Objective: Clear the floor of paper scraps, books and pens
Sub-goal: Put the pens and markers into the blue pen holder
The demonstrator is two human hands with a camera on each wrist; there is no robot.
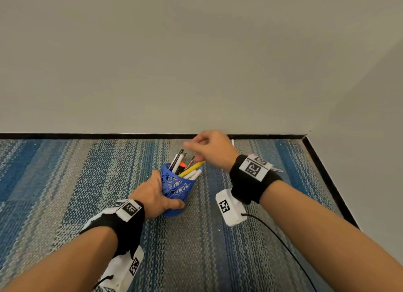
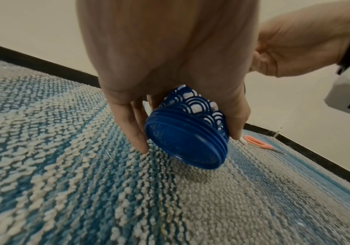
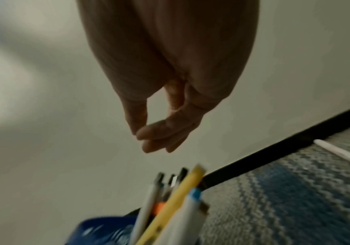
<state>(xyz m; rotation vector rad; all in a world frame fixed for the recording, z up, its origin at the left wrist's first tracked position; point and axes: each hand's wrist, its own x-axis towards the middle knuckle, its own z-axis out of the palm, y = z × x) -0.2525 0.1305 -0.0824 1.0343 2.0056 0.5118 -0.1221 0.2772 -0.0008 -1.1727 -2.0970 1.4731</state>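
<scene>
While the left hand grips the blue pen holder with fingers and thumb curled round its patterned wall, the holder sits tilted on the carpeted floor, its mouth leaning away toward the wall. In the left wrist view only the lower edge of the holder's base meets the carpet, with the fingertips touching the pile beside it. A bunch of pens stands in the holder, among them a yellow one, white ones and dark-capped ones. The right hand hovers just above the pen tops, thumb and fingertips brought together; whether anything is pinched between them cannot be told, as that wrist view is blurred. On the carpet near the black skirting board a white pen lies loose, and orange-handled scissors lie close to the corner, behind the holder.
</scene>
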